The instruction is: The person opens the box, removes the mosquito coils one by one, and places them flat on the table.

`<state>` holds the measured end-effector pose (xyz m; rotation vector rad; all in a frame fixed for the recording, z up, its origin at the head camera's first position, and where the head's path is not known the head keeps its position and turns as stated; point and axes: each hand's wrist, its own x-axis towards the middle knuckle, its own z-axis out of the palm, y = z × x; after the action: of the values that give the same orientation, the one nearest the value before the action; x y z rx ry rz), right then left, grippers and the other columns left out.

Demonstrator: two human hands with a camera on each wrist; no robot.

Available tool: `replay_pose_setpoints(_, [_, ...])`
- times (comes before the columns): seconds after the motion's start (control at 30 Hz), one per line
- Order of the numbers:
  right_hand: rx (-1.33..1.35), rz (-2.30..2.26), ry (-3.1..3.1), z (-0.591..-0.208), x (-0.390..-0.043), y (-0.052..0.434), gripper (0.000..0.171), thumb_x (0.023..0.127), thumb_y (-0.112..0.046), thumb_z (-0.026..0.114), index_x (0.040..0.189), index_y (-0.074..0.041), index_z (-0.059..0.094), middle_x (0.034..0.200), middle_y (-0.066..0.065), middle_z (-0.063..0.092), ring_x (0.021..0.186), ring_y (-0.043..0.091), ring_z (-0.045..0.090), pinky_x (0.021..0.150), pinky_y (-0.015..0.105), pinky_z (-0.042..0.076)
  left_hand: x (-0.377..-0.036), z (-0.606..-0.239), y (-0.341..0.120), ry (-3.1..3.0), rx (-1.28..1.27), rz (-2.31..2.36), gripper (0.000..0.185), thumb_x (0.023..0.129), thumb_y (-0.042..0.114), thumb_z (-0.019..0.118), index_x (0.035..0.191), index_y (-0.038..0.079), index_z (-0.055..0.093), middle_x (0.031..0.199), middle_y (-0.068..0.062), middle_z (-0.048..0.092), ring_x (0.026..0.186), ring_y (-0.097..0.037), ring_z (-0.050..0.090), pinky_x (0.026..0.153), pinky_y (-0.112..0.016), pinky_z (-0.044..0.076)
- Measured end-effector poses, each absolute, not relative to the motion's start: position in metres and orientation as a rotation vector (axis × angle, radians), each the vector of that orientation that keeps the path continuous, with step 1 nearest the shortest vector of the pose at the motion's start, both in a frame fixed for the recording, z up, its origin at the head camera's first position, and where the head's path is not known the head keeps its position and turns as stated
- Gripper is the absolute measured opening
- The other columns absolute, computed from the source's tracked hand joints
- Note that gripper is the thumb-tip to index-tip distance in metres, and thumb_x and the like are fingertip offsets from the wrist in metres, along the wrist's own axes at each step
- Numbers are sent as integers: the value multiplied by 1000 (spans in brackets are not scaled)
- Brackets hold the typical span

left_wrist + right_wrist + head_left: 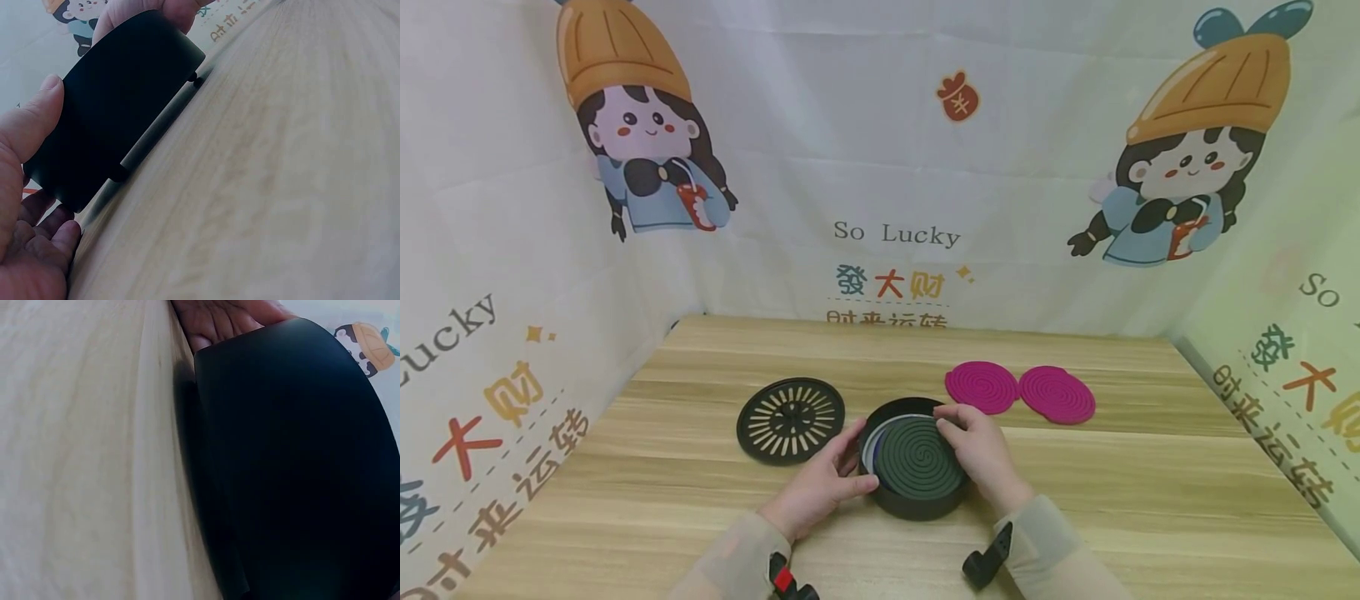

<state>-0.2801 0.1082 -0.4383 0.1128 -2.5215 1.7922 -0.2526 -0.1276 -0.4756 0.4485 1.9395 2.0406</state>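
Observation:
A black round holder [917,500] stands on the wooden table [1150,500] with a dark green spiral coil [921,460] lying in it over a pale inner ring. My left hand [859,460] grips the holder's left side, thumb at the near rim and fingers behind. My right hand [958,425] wraps the right side, its fingertips curled over the far rim by the coil's edge. In the left wrist view the holder's wall [119,106] fills the left, my thumb [28,125] pressed against it. The right wrist view shows mostly the dark wall [300,462].
A black slotted lid [790,419] lies flat to the left of the holder. Two magenta spiral coils [981,386] [1057,393] lie side by side behind and to the right. Printed fabric walls enclose the table on three sides.

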Motion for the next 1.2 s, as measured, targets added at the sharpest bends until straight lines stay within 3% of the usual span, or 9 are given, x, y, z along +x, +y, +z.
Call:
replay_pose_setpoints(0.63, [52,1999,-2409,-437,-279,110,26,94,-5,57,118,4,62,116,16,65,108,25,58,97,40,46,-252,-473,-127,1914,447,2041,91,84,6,73,153,3,13,158,-21,11,144,-37,14,109,-38,34])
replay_pose_setpoints(0.97, [106,1986,-2382,-429,-279,109,27,93,-1,57,119,3,61,114,16,65,111,27,57,100,43,45,-253,-475,-128,1920,457,2037,92,84,6,73,154,4,13,157,-21,13,143,-37,15,110,-38,33])
replay_pose_setpoints(1.2, [131,1958,-2377,-424,-279,110,29,91,1,59,120,6,60,113,16,65,107,25,57,92,32,48,-253,-476,-128,1905,456,2043,92,84,6,73,154,4,12,158,-21,12,144,-37,14,110,-38,33])
